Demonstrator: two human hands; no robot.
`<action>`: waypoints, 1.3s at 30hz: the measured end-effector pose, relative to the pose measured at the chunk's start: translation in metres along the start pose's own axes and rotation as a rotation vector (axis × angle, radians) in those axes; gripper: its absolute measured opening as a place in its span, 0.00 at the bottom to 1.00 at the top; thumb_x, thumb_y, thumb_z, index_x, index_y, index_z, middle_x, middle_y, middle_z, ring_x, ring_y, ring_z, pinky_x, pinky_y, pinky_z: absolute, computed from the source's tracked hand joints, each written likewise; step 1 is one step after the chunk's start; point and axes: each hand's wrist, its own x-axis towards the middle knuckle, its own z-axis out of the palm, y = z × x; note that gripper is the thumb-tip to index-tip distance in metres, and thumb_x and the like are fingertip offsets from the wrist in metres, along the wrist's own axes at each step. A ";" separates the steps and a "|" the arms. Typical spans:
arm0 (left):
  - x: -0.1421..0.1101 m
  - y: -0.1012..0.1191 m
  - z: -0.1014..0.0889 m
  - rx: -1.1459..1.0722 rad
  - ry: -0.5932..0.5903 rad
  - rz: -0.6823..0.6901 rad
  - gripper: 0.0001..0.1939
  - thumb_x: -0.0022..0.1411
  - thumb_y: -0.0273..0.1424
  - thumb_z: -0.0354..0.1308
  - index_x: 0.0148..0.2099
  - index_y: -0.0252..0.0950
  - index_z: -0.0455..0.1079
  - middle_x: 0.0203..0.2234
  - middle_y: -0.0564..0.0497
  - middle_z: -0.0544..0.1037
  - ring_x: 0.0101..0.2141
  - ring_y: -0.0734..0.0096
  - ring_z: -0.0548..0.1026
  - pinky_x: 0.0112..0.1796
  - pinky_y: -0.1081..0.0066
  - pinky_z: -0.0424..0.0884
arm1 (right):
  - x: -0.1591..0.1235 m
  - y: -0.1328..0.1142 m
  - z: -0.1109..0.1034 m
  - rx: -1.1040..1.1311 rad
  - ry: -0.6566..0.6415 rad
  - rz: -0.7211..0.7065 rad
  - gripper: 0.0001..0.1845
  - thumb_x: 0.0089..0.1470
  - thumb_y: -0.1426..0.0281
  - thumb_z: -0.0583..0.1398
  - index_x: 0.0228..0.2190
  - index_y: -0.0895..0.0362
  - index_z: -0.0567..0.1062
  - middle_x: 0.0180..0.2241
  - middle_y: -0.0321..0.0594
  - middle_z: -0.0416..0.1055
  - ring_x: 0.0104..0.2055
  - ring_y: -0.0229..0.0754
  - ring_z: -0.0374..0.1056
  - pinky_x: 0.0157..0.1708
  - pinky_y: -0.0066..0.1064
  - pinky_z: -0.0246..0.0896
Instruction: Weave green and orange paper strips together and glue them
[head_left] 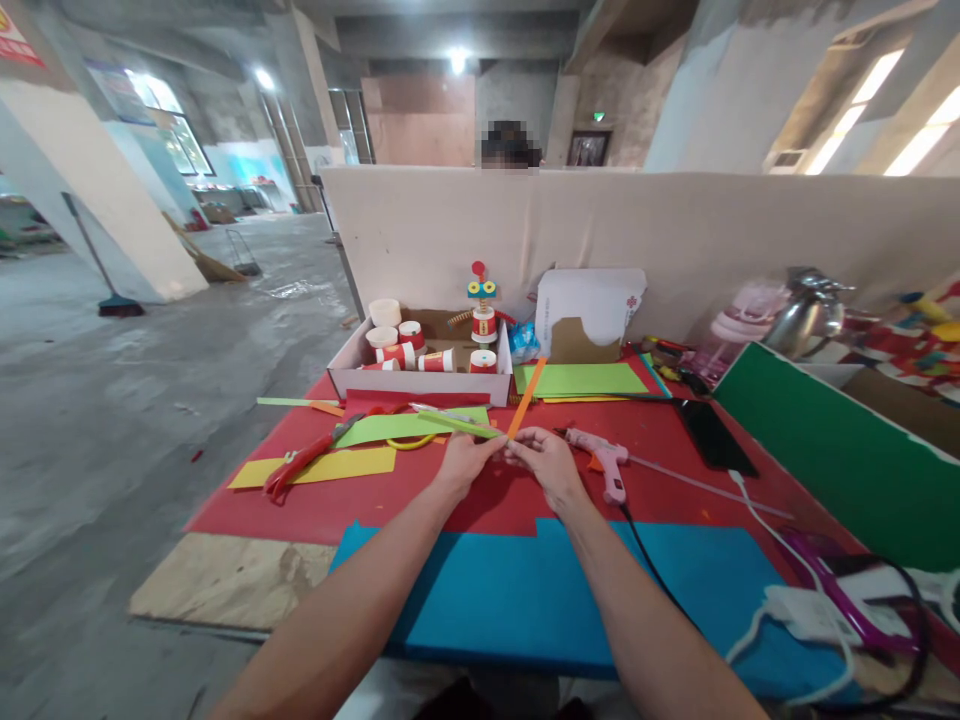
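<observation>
My left hand (466, 462) is closed, thumb and fingertips pinching the end of a narrow green paper strip (457, 424) that points left. My right hand (549, 462) pinches the lower end of an orange paper strip (527, 397), which slants up and away. Both strips meet at my fingertips; whether they are joined is hidden. Right of my right hand lies a pink glue gun (606, 458) with a glue stick in its back. On the left, red-handled scissors (304, 462) rest on a yellow paper sheet (356, 468) and a wider green paper piece (375, 428).
Behind my hands stands a box (420, 388) with several paper cups and a cup figure (484, 322). Green sheets (581, 379), a phone (716, 437) and a green box panel (832, 460) lie rightward. Blue sheets (480, 590) cover the near edge. A partition (450, 230) closes the back.
</observation>
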 end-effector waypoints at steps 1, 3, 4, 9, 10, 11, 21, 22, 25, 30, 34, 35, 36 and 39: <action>0.000 0.001 0.000 -0.002 -0.010 -0.003 0.10 0.41 0.34 0.66 0.24 0.34 0.72 0.20 0.51 0.75 0.24 0.72 0.70 0.27 0.73 0.67 | 0.000 0.000 0.000 -0.010 -0.006 -0.001 0.15 0.30 0.66 0.71 0.22 0.58 0.73 0.20 0.35 0.73 0.22 0.36 0.71 0.29 0.29 0.70; 0.000 0.002 -0.001 0.006 -0.028 -0.008 0.10 0.41 0.34 0.66 0.24 0.34 0.72 0.20 0.51 0.74 0.23 0.73 0.70 0.27 0.73 0.67 | 0.000 0.000 -0.001 -0.029 -0.016 -0.006 0.15 0.30 0.66 0.70 0.21 0.58 0.73 0.19 0.34 0.73 0.22 0.36 0.70 0.28 0.29 0.70; 0.000 0.002 -0.002 0.015 -0.031 -0.009 0.10 0.41 0.34 0.66 0.24 0.33 0.71 0.20 0.51 0.74 0.23 0.73 0.70 0.27 0.73 0.67 | 0.000 0.000 -0.001 -0.034 -0.021 -0.007 0.15 0.30 0.66 0.70 0.21 0.58 0.73 0.19 0.34 0.73 0.22 0.36 0.70 0.28 0.29 0.70; 0.000 0.000 -0.003 -0.046 -0.030 -0.043 0.13 0.40 0.35 0.68 0.25 0.32 0.71 0.21 0.51 0.74 0.24 0.74 0.70 0.28 0.73 0.67 | 0.001 0.000 0.000 -0.001 -0.016 0.018 0.16 0.29 0.66 0.71 0.21 0.59 0.72 0.18 0.35 0.73 0.22 0.36 0.71 0.28 0.29 0.69; 0.000 0.000 -0.003 -0.086 -0.042 -0.065 0.14 0.41 0.37 0.67 0.24 0.32 0.70 0.20 0.50 0.74 0.23 0.74 0.69 0.27 0.72 0.67 | 0.002 0.000 0.002 0.026 -0.004 0.026 0.16 0.29 0.66 0.71 0.21 0.58 0.72 0.19 0.35 0.73 0.22 0.36 0.71 0.28 0.29 0.69; 0.000 0.000 -0.002 -0.127 -0.058 -0.081 0.16 0.42 0.39 0.67 0.24 0.32 0.69 0.20 0.50 0.73 0.22 0.74 0.69 0.26 0.72 0.66 | 0.002 0.001 0.003 0.062 0.008 0.031 0.17 0.28 0.66 0.71 0.21 0.58 0.72 0.19 0.35 0.74 0.22 0.36 0.71 0.28 0.29 0.70; -0.001 0.001 0.002 -0.137 -0.119 -0.021 0.13 0.44 0.35 0.66 0.26 0.32 0.68 0.17 0.53 0.70 0.20 0.78 0.66 0.22 0.76 0.63 | 0.004 0.004 0.011 0.288 0.081 0.010 0.18 0.26 0.68 0.73 0.22 0.57 0.73 0.22 0.31 0.74 0.23 0.32 0.70 0.30 0.25 0.69; -0.001 0.000 0.002 -0.145 -0.114 -0.024 0.13 0.44 0.35 0.66 0.26 0.31 0.68 0.18 0.53 0.70 0.20 0.78 0.66 0.22 0.76 0.63 | 0.004 0.004 0.012 0.299 0.083 0.015 0.18 0.25 0.69 0.73 0.22 0.57 0.73 0.21 0.31 0.73 0.23 0.32 0.70 0.30 0.25 0.69; 0.000 -0.002 0.002 -0.183 -0.095 -0.028 0.12 0.44 0.35 0.65 0.28 0.31 0.69 0.19 0.52 0.72 0.21 0.78 0.67 0.23 0.76 0.64 | 0.002 0.004 0.013 0.304 0.062 0.037 0.18 0.25 0.67 0.73 0.21 0.57 0.72 0.20 0.32 0.73 0.24 0.34 0.70 0.32 0.28 0.70; 0.000 0.002 0.002 -0.195 -0.086 -0.052 0.12 0.42 0.34 0.66 0.25 0.31 0.69 0.19 0.52 0.73 0.21 0.77 0.69 0.26 0.75 0.66 | 0.000 0.003 0.014 0.239 0.014 0.034 0.19 0.28 0.64 0.72 0.22 0.58 0.72 0.21 0.35 0.74 0.24 0.38 0.72 0.33 0.32 0.70; -0.001 0.004 0.002 -0.145 -0.085 -0.041 0.12 0.42 0.34 0.65 0.24 0.32 0.68 0.17 0.53 0.72 0.21 0.77 0.69 0.27 0.74 0.65 | 0.000 0.005 0.014 0.182 0.041 -0.012 0.17 0.31 0.63 0.70 0.23 0.59 0.73 0.21 0.35 0.74 0.24 0.38 0.71 0.33 0.33 0.70; 0.000 0.004 0.002 -0.138 -0.080 -0.039 0.12 0.41 0.34 0.65 0.24 0.32 0.68 0.17 0.54 0.71 0.21 0.77 0.69 0.27 0.74 0.65 | 0.001 0.005 0.013 0.172 0.051 -0.018 0.16 0.32 0.63 0.70 0.22 0.59 0.73 0.21 0.35 0.74 0.24 0.38 0.71 0.33 0.33 0.69; 0.000 0.004 0.002 -0.131 -0.074 -0.038 0.12 0.41 0.34 0.65 0.24 0.32 0.68 0.17 0.54 0.71 0.21 0.77 0.68 0.27 0.74 0.65 | 0.001 0.005 0.013 0.163 0.059 -0.022 0.16 0.31 0.63 0.70 0.22 0.59 0.73 0.20 0.35 0.74 0.24 0.38 0.71 0.33 0.33 0.69; 0.001 0.002 0.001 -0.113 -0.067 -0.033 0.12 0.41 0.34 0.66 0.23 0.32 0.68 0.17 0.55 0.71 0.20 0.77 0.67 0.26 0.75 0.63 | 0.003 0.006 0.012 0.146 0.071 -0.032 0.16 0.30 0.62 0.70 0.20 0.59 0.74 0.19 0.34 0.73 0.22 0.38 0.70 0.32 0.34 0.69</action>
